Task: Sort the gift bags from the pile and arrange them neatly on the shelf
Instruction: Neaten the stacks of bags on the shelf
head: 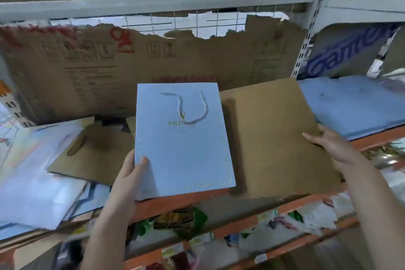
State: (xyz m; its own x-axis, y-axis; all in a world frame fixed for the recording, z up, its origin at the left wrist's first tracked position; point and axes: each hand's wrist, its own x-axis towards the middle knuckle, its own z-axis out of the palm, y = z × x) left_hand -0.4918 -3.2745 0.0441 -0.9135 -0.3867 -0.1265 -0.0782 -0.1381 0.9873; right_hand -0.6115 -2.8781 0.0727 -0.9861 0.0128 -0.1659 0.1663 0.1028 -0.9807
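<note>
Landmark: the orange shelf edge (197, 200) is taken as the reference for every place below.
White gift bag (184, 138): held flat above the shelf edge, its lower end overhanging that edge toward the person, its rope handle (192, 107) lying loose on the face at the far end.
Left hand (129, 180): the white gift bag is pinched at its lower left corner, thumb on top and fingers hidden beneath, just in front of the shelf edge.
Brown gift bag (278, 138): laid flat on the shelf behind the edge, just right of the white one and partly tucked under it.
Right hand (331, 147): fingers are kept nearly straight and rested on the brown bag's right border; nothing is gripped.
Pile (43, 171): loose pale and brown bags are heaped left of the white bag, spilling over the shelf edge.
Backing: torn cardboard (131, 68) stands at the rear, well behind the edge.
Handling, as judged: the bags look light, thin and fairly stiff when folded, likely to bend or crease if pinched at one corner for long; glossy paper may slide on the stack.
Where hold is best taken: probably along a long side or at both lower corners, not by the rope handle, so that the bag stays flat while being squared with its neighbour.
</note>
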